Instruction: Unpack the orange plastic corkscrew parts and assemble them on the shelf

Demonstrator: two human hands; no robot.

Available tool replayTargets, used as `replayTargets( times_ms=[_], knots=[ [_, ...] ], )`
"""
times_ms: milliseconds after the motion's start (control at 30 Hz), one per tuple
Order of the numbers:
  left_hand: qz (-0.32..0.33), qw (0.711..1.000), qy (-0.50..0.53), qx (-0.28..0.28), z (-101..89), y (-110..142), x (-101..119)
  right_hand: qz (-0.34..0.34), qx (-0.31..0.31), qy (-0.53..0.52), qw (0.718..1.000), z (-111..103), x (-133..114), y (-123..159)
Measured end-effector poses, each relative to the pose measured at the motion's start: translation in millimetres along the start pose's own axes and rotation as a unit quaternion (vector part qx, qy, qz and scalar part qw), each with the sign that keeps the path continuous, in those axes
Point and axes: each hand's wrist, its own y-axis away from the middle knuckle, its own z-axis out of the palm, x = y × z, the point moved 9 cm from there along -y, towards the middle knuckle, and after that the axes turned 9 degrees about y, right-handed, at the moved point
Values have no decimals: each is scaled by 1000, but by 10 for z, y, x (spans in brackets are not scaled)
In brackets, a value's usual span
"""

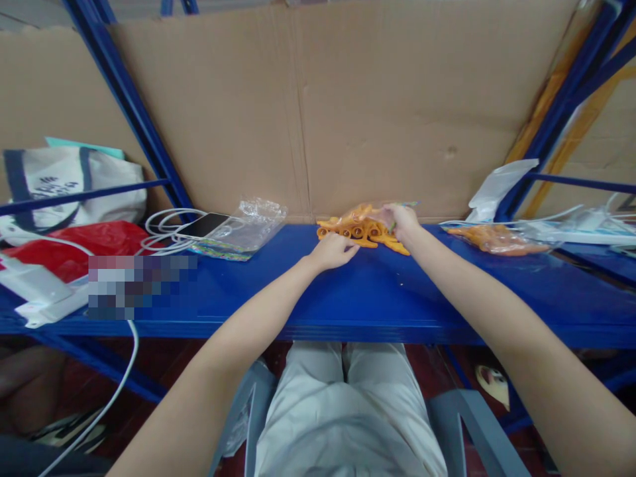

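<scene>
On the blue shelf top, in front of the cardboard, lie several orange plastic pieces (373, 232) with round holes, close together in a row. My left hand (332, 252) rests at their near left side, thumb and fingers pinched on the end of one orange piece. A clear plastic bag (358, 213) with more orange in it lies across the back of the row. My right hand (405, 224) grips the right end of this bag, its fingertips partly hidden behind the hand.
To the left lie a phone (205, 225), an empty clear bag (261, 222), white cables, a red bag (79, 248) and a power strip (54, 301). Another bag of orange pieces (501, 238) sits at the right. Blue posts (132, 112) frame the shelf (368, 291); cardboard (377, 112) closes its back.
</scene>
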Motion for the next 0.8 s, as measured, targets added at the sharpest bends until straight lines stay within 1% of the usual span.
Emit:
replayTargets(
  times_ms=[67, 100, 167, 233, 267, 333, 367, 400, 467, 500, 600, 667, 700, 733, 767, 800],
  knots=[
    [-28, 997, -21, 67, -159, 2, -111, -33, 43, 43, 998, -91, -195, -129],
    [-41, 994, -27, 99, -226, 9, -172, -46, 52, 69, 995, -106, -288, -174],
    [-58, 987, -27, 148, -315, 30, -288, -45, 39, 127, 990, -65, -425, -235],
    [-67, 983, -17, 167, -327, 48, -385, -50, 15, 179, 982, 24, -564, -267],
    [-73, 984, -12, 164, -304, 52, -428, -45, 4, 205, 978, 76, -617, -285],
    [-97, 986, -5, 134, -212, 54, -514, -28, -24, 235, 971, 196, -700, -342],
    [-115, 987, -3, 110, -151, 55, -556, -43, -14, 236, 971, 225, -785, -386],
    [-135, 987, 0, 83, -87, 57, -595, -59, 0, 238, 969, 243, -872, -439],
    [-171, 985, 9, 29, 34, 69, -649, -110, 47, 239, 964, 231, -1066, -547],
    [-181, 983, 15, 7, 83, 74, -658, -137, 59, 239, 960, 230, -1152, -591],
    [-186, 981, 24, -37, 156, 77, -631, -231, 28, 201, 952, 267, -1400, -613],
    [-187, 981, 26, -54, 171, 78, -608, -259, 20, 213, 942, 246, -1525, -537],
    [-189, 980, 27, -62, 176, 81, -601, -257, 28, 237, 936, 219, -1575, -489],
    [-191, 979, 30, -69, 182, 84, -598, -240, 42, 277, 930, 187, -1609, -448],
    [-191, 978, 32, -75, 189, 86, -594, -202, 52, 330, 921, 156, -1615, -423],
    [-190, 978, 35, -80, 196, 86, -593, -169, 42, 353, 919, 148, -1626, -397]
  ],
)
